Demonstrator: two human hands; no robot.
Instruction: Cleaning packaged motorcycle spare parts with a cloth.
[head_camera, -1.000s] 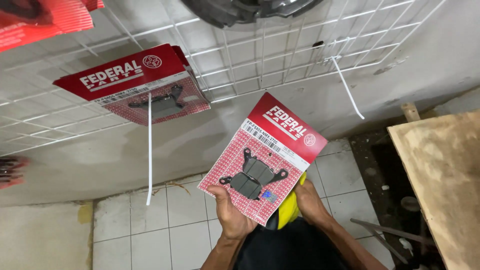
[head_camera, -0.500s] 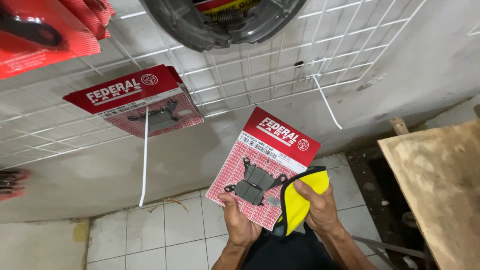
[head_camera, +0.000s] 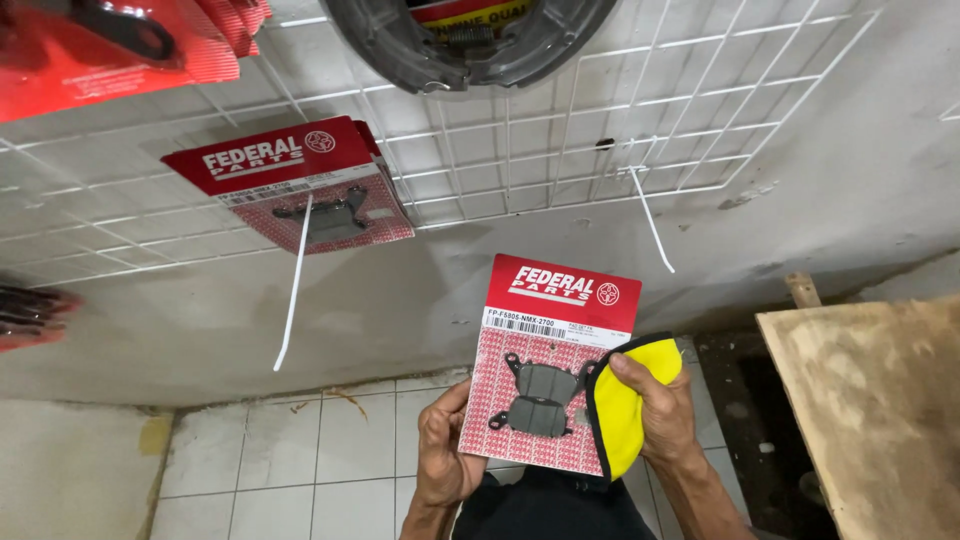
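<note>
Our yellow cloth (head_camera: 628, 410) covers the right edge of the brake pad card (head_camera: 548, 365); above the card, the top edge crops the brake shoe (head_camera: 470, 40).

A flat rectangular blister card (head_camera: 555, 360) is held upright at the lower centre, above the tiled floor. Its top band is solid red, a white strip with a barcode sits beneath, and the lower field is patterned red and white with two dark grey brake pads sealed on it. A similar card (head_camera: 292, 180) is hung tilted on the white wire grid at upper left, with more of the same stacked behind it. Red packages (head_camera: 120, 50) are seen in the top left corner, and another red pack (head_camera: 25, 315) is cut off at the left edge.
</note>
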